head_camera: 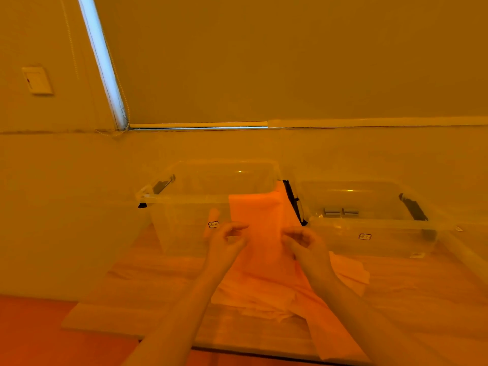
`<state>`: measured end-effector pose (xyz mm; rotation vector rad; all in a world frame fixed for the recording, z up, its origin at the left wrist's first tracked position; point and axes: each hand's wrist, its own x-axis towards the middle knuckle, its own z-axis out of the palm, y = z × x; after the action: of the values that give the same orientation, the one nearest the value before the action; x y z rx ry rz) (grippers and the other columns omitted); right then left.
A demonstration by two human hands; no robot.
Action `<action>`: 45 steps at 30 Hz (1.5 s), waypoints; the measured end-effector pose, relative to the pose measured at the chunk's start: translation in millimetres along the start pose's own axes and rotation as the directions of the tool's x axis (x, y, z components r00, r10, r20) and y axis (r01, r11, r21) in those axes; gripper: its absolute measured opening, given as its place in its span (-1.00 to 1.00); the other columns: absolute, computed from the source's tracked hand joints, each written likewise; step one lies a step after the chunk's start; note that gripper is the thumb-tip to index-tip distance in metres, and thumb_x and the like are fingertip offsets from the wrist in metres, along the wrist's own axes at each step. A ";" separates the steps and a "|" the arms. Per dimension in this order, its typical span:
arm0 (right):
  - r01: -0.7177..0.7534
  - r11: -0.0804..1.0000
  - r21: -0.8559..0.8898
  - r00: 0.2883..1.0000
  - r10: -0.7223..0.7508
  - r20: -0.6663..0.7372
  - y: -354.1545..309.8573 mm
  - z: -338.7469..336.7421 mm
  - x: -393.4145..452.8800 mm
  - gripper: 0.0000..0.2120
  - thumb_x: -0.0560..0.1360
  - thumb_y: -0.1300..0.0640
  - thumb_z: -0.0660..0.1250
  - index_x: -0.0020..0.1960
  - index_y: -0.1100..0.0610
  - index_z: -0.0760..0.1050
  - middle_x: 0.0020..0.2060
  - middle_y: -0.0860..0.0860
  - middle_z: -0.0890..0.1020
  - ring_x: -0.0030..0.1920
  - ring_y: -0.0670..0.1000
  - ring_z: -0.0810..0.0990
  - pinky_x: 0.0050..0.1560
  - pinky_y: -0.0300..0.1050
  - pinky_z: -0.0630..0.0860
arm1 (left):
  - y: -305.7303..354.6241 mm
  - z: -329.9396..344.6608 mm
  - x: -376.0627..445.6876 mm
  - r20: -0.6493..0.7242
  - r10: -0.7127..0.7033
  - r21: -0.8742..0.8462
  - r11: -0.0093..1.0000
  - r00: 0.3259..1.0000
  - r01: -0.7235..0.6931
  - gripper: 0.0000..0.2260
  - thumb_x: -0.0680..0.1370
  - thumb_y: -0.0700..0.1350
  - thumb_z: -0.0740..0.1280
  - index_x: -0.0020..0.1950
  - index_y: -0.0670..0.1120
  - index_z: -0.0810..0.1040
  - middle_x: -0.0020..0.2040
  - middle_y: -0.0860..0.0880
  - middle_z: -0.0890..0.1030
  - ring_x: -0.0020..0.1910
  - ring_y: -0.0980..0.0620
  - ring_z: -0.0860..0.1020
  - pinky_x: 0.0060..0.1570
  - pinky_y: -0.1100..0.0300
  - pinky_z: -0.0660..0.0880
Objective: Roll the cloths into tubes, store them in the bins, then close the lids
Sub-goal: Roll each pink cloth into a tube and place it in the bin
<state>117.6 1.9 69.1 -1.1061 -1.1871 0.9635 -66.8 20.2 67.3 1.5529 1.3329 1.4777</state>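
The left bin [184,207] stands open on the table [137,291], its lid not in view. The orange cloth [260,233] hangs over this bin's near right rim and runs down onto a pile of further cloths [253,297] on the table. The left hand [228,240] pinches the cloth's left edge with curled fingers; the right hand [303,241] pinches its right edge likewise. The cloth appears thin, light and limp; grip should be at both side edges, under light tension, to roll evenly. The right bin [369,220] stands open just beside.
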 end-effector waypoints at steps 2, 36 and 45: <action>-0.009 1.000 -0.006 1.000 0.009 -0.010 1.1 -0.7 0.9 -0.86 0.47 0.24 0.41 -0.02 0.04 0.57 -0.03 -0.01 0.63 -0.02 -0.05 0.60 -0.16 -0.27 0.52 | 3.3 1.0 2.4 0.043 -0.036 -0.090 0.995 0.998 0.040 -0.81 0.46 -0.25 0.44 -0.04 0.04 0.62 0.02 0.06 0.62 0.04 0.02 0.58 0.06 0.14 0.55; 0.291 0.870 -0.399 0.927 -0.154 0.342 -35.1 -30.5 -5.1 -0.79 0.41 0.33 0.45 -0.03 0.08 0.62 -0.12 -0.12 0.62 -0.06 -0.19 0.60 -0.09 -0.34 0.57 | 26.6 -52.1 -15.6 0.388 0.142 0.470 0.819 0.911 -0.328 -0.84 0.46 -0.29 0.44 0.00 -0.10 0.65 -0.05 0.05 0.56 -0.04 0.14 0.55 0.01 0.32 0.49; 0.254 0.920 -0.299 0.956 -0.191 0.225 -56.4 -29.5 0.2 -0.82 0.41 0.31 0.46 -0.08 0.05 0.62 -0.12 -0.07 0.66 -0.06 -0.14 0.61 -0.10 -0.33 0.56 | 51.0 -46.4 -12.0 0.170 0.176 0.263 0.940 0.970 -0.216 -0.87 0.45 -0.32 0.43 -0.08 -0.11 0.66 -0.09 0.07 0.60 -0.08 0.24 0.54 -0.10 0.46 0.47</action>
<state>147.0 -13.6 123.4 -1.1200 -1.6385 0.7228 -97.0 -16.2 118.8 1.9859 1.3793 1.3023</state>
